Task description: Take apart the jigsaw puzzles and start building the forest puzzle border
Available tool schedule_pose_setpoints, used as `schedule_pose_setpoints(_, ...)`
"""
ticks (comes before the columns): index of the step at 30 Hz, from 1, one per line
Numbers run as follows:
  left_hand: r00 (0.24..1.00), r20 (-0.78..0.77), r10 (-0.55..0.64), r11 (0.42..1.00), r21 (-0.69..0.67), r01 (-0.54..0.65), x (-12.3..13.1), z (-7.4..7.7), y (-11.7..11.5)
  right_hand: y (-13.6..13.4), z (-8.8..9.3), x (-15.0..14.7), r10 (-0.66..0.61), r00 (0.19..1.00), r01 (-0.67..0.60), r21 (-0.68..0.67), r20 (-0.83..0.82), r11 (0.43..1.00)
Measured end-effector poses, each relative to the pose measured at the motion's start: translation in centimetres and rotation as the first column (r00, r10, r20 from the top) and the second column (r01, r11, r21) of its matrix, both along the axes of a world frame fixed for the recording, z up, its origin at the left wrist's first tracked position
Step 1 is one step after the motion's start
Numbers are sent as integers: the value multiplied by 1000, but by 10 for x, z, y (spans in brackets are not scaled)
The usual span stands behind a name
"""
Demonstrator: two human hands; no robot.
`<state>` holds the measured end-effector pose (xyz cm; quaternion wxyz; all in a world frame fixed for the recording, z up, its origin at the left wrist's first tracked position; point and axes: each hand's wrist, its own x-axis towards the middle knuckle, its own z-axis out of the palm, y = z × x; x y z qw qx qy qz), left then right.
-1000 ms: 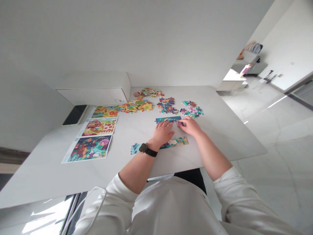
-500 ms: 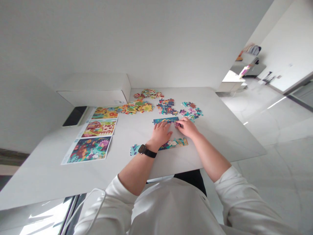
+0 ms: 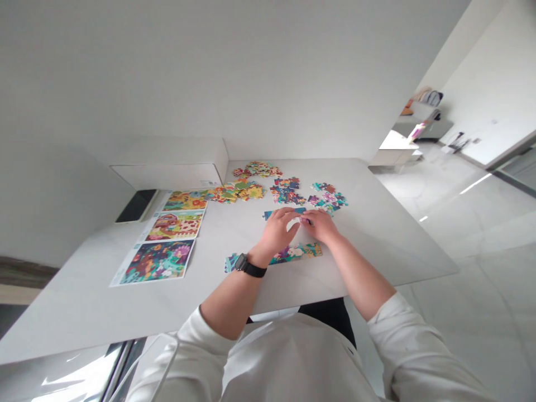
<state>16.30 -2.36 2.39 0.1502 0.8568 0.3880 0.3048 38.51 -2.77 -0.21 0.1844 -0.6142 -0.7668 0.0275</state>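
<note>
My left hand (image 3: pixel 280 229), with a black watch on its wrist, rests fingers-down on a joined blue strip of puzzle pieces (image 3: pixel 270 214) on the white table (image 3: pixel 377 234). My right hand (image 3: pixel 319 224) is beside it and pinches a small purple puzzle piece (image 3: pixel 305 220) at the strip's right end. A second joined strip, teal and green (image 3: pixel 293 253), lies nearer me, partly under my left forearm. Loose piles of pieces lie beyond: teal-pink (image 3: pixel 329 196), blue-red (image 3: pixel 287 191), yellow-orange (image 3: pixel 237 192) and a far pile (image 3: pixel 257 169).
Three picture cards (image 3: pixel 167 240) lie in a column at the left. A white box (image 3: pixel 171 164) stands at the back left with a black phone (image 3: pixel 137 205) beside it. The table's right edge drops to a glossy floor.
Both hands have drawn closer together over the blue strip; the right hand slid left with the purple piece to the strip's end. The camera tilted slightly.
</note>
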Motion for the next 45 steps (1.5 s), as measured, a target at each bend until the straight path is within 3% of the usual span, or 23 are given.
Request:
schedule_pose_setpoints(4, 990, 116, -76, 995, -52, 83, -12, 36, -3, 0, 0, 1, -7, 1000, 7, -9, -20, 1000)
schedule_pose_setpoints(7, 998, 2, -61, 985, -163, 61, -31, 56, -2, 1, 1, 3, -6, 995, 10, 36, -100, 999)
schedule_pose_setpoints(9, 995, -92, -26, 982, -187, 8, -48, 59, 2, 2, 3, 6, 2, 983, 8, 53, -186, 999)
schedule_pose_setpoints(13, 977, -188, 103, 980, -149, -132, -85, 44, 14, 3, 5, 12, -21, 945, 49, 80, -327, 996)
schedule_pose_setpoints(17, 978, -191, 87, 974, -189, -123, -110, 26, 23, 3, 2, 16, -83, 916, 117, 64, -393, 991)
schedule_pose_setpoints(26, 971, -205, 126, 961, -218, -170, -110, 16, 19, 0, 2, 13, -136, 900, 168, 42, -414, 985)
schedule_pose_setpoints(31, 961, -162, 224, 949, -188, -253, -114, 16, 21, 3, 2, 18, -170, 885, 220, 67, -433, 973)
schedule_pose_setpoints(36, 945, -49, 322, 931, -163, -326, -118, 18, 21, 26, 16, 33, -216, 906, 234, 5, -365, 972)
schedule_pose_setpoints(41, 944, -89, 319, 933, -144, -329, -118, 18, 19, 62, 30, 41, -260, 936, 261, -27, -236, 965)
schedule_pose_setpoints(45, 947, -109, 302, 937, -149, -316, -119, 15, 18, 90, 30, 25, -161, 979, 160, -15, -126, 987)
